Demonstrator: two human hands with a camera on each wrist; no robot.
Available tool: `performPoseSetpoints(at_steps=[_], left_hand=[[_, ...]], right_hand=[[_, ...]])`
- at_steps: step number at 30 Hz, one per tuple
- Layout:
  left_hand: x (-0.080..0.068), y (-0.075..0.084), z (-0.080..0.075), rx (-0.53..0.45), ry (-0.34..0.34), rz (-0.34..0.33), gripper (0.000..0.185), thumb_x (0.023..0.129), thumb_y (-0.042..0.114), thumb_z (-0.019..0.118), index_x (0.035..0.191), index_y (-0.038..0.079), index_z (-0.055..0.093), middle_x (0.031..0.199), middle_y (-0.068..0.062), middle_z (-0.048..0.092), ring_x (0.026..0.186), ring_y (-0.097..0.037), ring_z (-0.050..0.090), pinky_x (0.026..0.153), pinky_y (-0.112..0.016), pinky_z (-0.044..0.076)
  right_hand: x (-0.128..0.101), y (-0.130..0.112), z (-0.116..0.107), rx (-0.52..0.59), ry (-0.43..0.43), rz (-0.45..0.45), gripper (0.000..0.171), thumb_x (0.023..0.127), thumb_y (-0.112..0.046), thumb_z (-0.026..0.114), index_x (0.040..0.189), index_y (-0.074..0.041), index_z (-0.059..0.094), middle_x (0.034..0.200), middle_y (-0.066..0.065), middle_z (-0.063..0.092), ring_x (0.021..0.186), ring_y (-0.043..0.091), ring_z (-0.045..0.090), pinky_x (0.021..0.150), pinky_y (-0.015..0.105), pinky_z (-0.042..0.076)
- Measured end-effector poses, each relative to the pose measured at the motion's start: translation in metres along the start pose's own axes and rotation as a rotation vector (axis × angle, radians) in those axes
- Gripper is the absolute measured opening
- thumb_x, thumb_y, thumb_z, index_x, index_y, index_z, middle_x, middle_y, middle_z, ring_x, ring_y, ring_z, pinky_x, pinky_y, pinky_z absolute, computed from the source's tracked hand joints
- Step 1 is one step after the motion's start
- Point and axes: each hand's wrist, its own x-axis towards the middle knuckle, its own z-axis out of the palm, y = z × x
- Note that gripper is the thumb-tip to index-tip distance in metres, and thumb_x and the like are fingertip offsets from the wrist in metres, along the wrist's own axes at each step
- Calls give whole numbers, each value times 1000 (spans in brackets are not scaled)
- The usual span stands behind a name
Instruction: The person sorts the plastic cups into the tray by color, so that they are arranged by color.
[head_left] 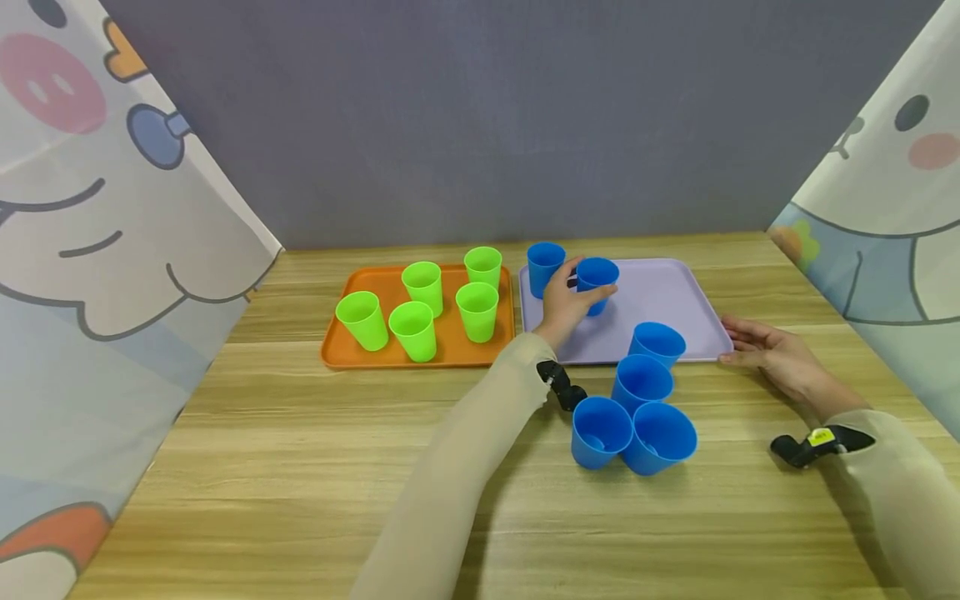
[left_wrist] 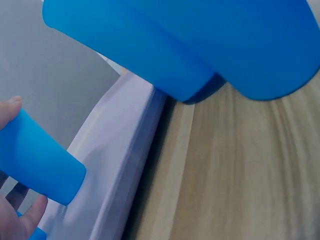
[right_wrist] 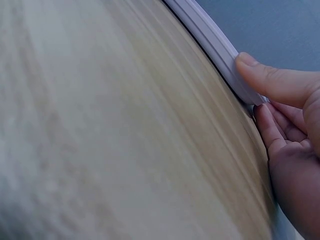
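Observation:
My left hand (head_left: 564,302) grips a blue cup (head_left: 597,282) standing upright on the lilac tray (head_left: 660,292), next to another blue cup (head_left: 543,267) at the tray's far left corner. In the left wrist view the held blue cup (left_wrist: 37,160) shows with my thumb tip above it, over the lilac tray (left_wrist: 115,150). My right hand (head_left: 761,346) rests against the tray's right front corner, fingers fairly straight; the right wrist view shows the thumb (right_wrist: 272,82) pressed on the tray rim (right_wrist: 210,45). Several blue cups (head_left: 637,400) cluster at the tray's front edge, one on the tray.
An orange tray (head_left: 352,350) with several green cups (head_left: 420,308) lies left of the lilac tray. Cartoon-print curtains (head_left: 112,250) close in both sides, and a grey wall stands behind. Wooden tabletop (head_left: 300,467) stretches in front.

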Motion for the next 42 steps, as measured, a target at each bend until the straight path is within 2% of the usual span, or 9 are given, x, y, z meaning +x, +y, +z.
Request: performPoseSetpoints(at_steps=[8,23,31,42], left_hand=[[0,6,3,21,6,-36,72,84,30,82,147,16,49,142,-3,54,124,-24,54,96,-38,52],[-1,7,1,42,2,-17,76,84,30,82,149,13,45,141,-5,54,125,-25,54,97,-38,51],[-4,6,-8,6,-45,-6,87,83,27,83,154,11,33,143,-9,52,127,-26,52,101,-38,49],[-17,6,-25,43,-93,25,83,83,21,83,151,11,36,140,-12,55,125,-28,54,102,-35,47]], right_hand=[[-1,-1,-1,-34,3,9,53,85,15,69,111,-32,71,109,-21,68,95,-4,65,79,11,51],[1,0,-1,-4,-5,3,54,85,17,68,110,-31,72,109,-19,69,95,-3,66,78,12,52],[1,0,-1,-30,1,9,54,85,16,68,110,-32,71,109,-21,68,94,-4,65,78,11,51],[2,-1,-1,2,-27,3,57,86,20,62,110,-30,71,111,-19,68,95,-3,65,78,11,52]])
